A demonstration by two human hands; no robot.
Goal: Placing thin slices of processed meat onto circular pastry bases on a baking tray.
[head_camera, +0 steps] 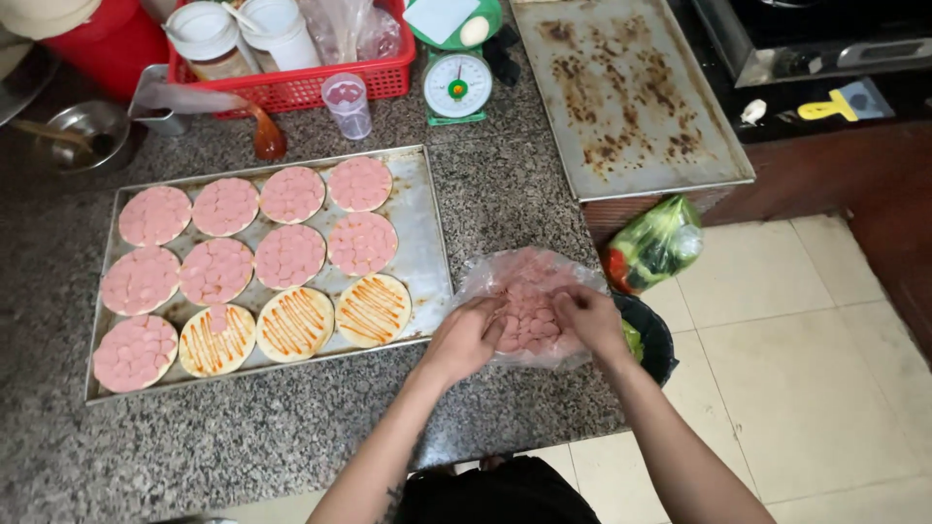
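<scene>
A clear plastic bag of pink sausage slices (pixel 529 281) lies on the granite counter near its right edge. My left hand (pixel 468 335) and my right hand (pixel 588 318) both reach into the bag, fingers curled among the slices. Left of the bag sits a metal baking tray (pixel 423 247) holding several small round bases. Most of them are covered with pink slices (pixel 289 254). Three in the front row show only orange sauce stripes (pixel 372 310), and one of these carries a single slice (pixel 217 339).
An empty stained tray (pixel 626 92) lies at the back right. A green kitchen scale (pixel 457 82), a plastic cup (pixel 348 104) and a red basket (pixel 291 82) with jars stand behind the tray. A bag of vegetables (pixel 656 243) hangs beside the counter edge.
</scene>
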